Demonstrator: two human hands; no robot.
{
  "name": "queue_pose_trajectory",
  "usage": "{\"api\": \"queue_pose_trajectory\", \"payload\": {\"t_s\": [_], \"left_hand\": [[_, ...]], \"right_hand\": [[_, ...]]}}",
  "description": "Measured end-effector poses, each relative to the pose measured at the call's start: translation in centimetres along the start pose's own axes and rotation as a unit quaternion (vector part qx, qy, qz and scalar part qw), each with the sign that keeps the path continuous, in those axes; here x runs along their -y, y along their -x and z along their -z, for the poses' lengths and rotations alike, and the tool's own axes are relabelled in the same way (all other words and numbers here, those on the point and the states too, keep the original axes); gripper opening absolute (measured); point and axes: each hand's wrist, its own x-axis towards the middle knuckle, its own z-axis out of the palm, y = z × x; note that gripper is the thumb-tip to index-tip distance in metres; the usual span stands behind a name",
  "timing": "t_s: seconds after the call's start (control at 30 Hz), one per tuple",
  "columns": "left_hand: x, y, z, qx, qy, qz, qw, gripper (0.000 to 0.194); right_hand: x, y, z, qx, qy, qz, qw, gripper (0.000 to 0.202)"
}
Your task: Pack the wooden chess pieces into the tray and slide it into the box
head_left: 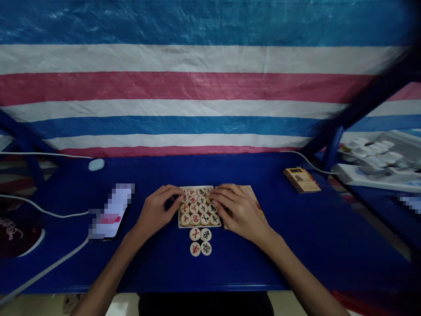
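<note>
A shallow white box (200, 227) lies on the blue table, filled with rows of round Chinese chess pieces (194, 208), red characters on the left and black on the right. At its far left corner, the thumb and bent fingers of my left hand (160, 205) close on a red-marked piece. My right hand (238, 208) has its curved fingers closed at a black-marked piece by the far right corner, partly covering it. Two red pieces (195, 241) and two black pieces (206, 241) lie outside, in front of the box. Under my right hand lies a printed box lid (259, 204), partly hidden.
To the left lie a phone (113, 215) with its screen lit, a white cable (52, 267) and a small white case (96, 164). A yellow-brown card box (301, 180) lies at the right. White devices (371, 158) stand farther right; a striped sheet (184, 87) hangs behind.
</note>
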Motion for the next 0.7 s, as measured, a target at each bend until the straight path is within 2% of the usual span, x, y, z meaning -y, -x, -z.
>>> {"api": "queue_pose_trajectory", "payload": {"t_s": [0.1,0.2,0.3,0.37,0.43,0.53,0.7], "left_hand": [[-0.2,-0.1,0.3,-0.011,0.002,0.004,1.000,0.018],[-0.9,0.2,0.5,-0.053,0.013,0.016,0.998,0.018],[-1.9,1.7,0.3,-0.116,0.017,0.052,0.992,0.016],[-2.7,3.4,-0.2,-0.160,0.014,0.078,0.984,0.015],[-3.3,5.0,-0.9,-0.186,0.007,0.094,0.978,0.013],[-3.8,6.7,-1.6,-0.185,-0.017,0.084,0.979,0.014],[-3.7,6.9,-1.9,-0.179,-0.030,0.057,0.982,0.018]], "right_hand": [[-0.2,0.0,0.3,-0.029,0.008,-0.018,0.999,0.032],[0.1,0.6,0.6,-0.075,0.023,-0.074,0.994,0.029],[1.2,2.3,0.4,-0.142,0.024,-0.151,0.978,0.029],[2.1,3.8,-0.2,-0.173,0.028,-0.179,0.968,0.030],[3.0,5.2,-1.0,-0.170,0.029,-0.183,0.968,0.032],[3.8,6.4,-2.1,-0.141,0.009,-0.178,0.974,0.037],[3.7,6.4,-2.5,-0.133,-0.021,-0.174,0.975,0.041]]}}
